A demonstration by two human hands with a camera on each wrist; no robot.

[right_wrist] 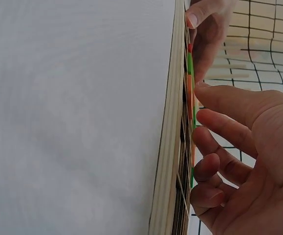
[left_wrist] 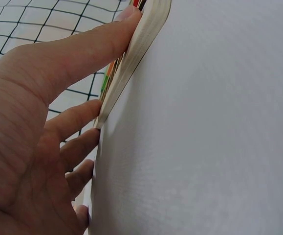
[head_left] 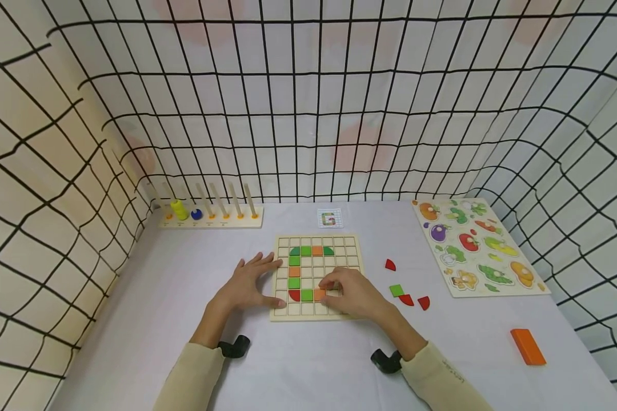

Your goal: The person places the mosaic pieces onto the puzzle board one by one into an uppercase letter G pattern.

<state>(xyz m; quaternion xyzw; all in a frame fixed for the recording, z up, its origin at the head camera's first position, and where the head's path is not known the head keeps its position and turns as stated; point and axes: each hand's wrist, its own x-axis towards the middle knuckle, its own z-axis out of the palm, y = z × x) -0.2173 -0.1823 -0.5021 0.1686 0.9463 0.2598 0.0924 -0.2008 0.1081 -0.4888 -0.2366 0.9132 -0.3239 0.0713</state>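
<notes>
Pinching a small orange square tile (head_left: 319, 294) between thumb and fingertips, the right hand (head_left: 353, 292) holds it at a cell in the second row from the near edge of the pale wooden grid board (head_left: 352, 246). The hand covers the cells to the tile's 3 o'clock, so what lies under the palm cannot be made out. At the tile's 9 o'clock sit a green square tile (head_left: 306, 294) and a red quarter-round tile (head_left: 294, 295); flat green and orange pieces climb from there to a green arch along the far rows. The left hand (head_left: 248, 283) lies flat with fingers spread and relaxed, its thumb and fingertips resting on the board's left edge. In the wrist views the board appears only edge-on, a layered light plywood rim (right_wrist: 169, 147), with the tiles as thin coloured slivers.

On the smooth white table (head_left: 149, 319), at the board's 3 o'clock, lie loose red and green flat pieces (head_left: 406, 297). A small pattern card (head_left: 329, 218) sits at 12 o'clock. Further out are a wooden peg rack (head_left: 211, 220) at 10 o'clock, a vegetable puzzle board (head_left: 540, 285) at 2 o'clock and an orange rectangular block (head_left: 527, 346) at 4 o'clock.
</notes>
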